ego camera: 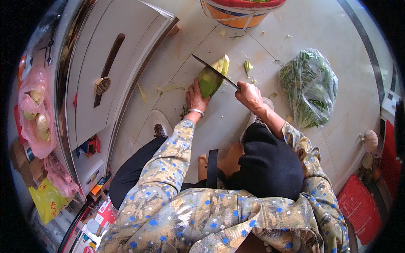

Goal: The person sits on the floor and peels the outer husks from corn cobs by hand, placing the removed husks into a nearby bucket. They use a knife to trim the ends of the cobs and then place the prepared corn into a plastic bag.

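My left hand (196,98), with a bangle at the wrist, grips the lower end of a long green gourd or fruit (211,84) above the tiled floor. Pale flesh shows along its tapered upper end, where the skin is pared off. In my right hand (250,95) is the handle of a kitchen knife (202,61), seen nearly edge-on. Its dark blade crosses the upper part of the green piece; whether the edge touches the flesh cannot be made out. A pale green scrap (248,67) lies on the tiles just right of it.
A clear plastic bag of leafy greens (308,90) lies to the right. Ahead stands an orange bucket (242,21) with a red rim. The white cabinet (87,52) borders the left side, with a pink plastic bag (46,139) beyond. Scraps and peelings (172,87) litter the floor.
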`<state>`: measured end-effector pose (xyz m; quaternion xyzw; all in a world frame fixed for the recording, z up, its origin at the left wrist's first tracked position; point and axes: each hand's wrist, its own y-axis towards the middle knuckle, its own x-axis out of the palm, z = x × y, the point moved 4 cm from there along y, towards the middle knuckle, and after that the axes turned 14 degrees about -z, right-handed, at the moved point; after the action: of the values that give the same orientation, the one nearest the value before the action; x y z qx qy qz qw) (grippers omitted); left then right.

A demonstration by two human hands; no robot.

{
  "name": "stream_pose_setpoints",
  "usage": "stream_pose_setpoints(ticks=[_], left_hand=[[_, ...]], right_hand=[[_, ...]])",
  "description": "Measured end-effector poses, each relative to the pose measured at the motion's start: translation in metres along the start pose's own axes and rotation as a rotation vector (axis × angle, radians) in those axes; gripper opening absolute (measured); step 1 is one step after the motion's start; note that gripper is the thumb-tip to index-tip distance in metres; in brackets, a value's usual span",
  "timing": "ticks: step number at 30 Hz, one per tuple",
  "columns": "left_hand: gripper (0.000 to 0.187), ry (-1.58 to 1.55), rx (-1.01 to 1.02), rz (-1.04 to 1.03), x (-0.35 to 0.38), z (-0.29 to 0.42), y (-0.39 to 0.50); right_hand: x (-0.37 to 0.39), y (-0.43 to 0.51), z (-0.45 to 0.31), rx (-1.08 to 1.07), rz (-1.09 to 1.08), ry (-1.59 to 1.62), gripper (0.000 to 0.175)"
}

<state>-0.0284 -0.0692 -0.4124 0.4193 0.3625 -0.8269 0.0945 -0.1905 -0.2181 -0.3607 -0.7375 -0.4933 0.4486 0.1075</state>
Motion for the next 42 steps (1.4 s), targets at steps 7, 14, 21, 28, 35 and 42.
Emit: stream_pose_setpoints(ticks=[7,14,21,28,35,42], left_hand=[[0.099,-0.026,0.141,0.196,-0.035,0.019,-0.02],[0.097,0.054,0.043,0.044,-0.004,0.004,-0.003],[0.087,0.348,0.226,0.114,-0.006,0.044,-0.016],[0.089,0.062,0.016,0.112,0.003,0.013,0.027],[0.064,-0.169,0.284,0.004,-0.018,-0.007,0.053],[0.077,-0.084,0.278,0.049,-0.019,-0.012,0.048]], right_hand=[[-0.032,-0.042,-0.028,-0.045,0.037,0.008,0.017],[0.009,-0.009,-0.005,0.062,-0.046,-0.036,0.017],[0.004,0.002,0.008,0.049,-0.05,0.043,0.02],[-0.005,0.02,0.013,0.05,-0.188,0.081,0.022],[-0.007,0.027,0.019,0.142,-0.372,0.473,0.017],[-0.001,0.019,0.007,0.027,-0.11,0.253,0.017]])
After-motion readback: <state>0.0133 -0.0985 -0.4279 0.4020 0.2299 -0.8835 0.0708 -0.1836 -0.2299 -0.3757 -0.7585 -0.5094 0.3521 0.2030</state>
